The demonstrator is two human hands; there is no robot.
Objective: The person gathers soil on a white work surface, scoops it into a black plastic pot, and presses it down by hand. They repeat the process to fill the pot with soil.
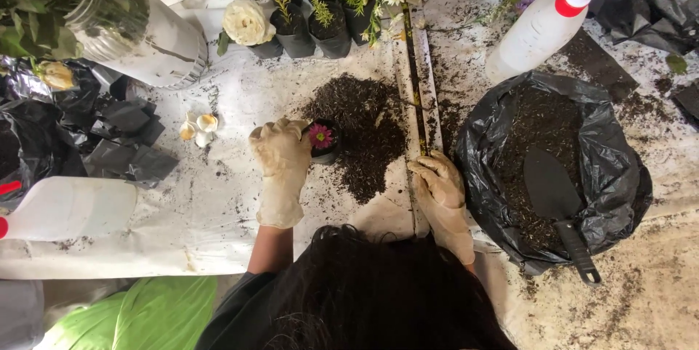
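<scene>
Head view looks down on a soil-strewn bench (pixel 218 197), where the gloved left hand (pixel 280 168) is wrapped around a small black pot (pixel 325 148) holding a pink flower (pixel 320 135), its grip clamped on the pot's side, seemingly to keep it upright at the edge of the loose soil pile (pixel 364 132). The gloved right hand (pixel 440 193) rests fingers together and empty on the bench just beside a black bag of soil (pixel 619 175), where a black trowel (pixel 557 204) lies within reach.
</scene>
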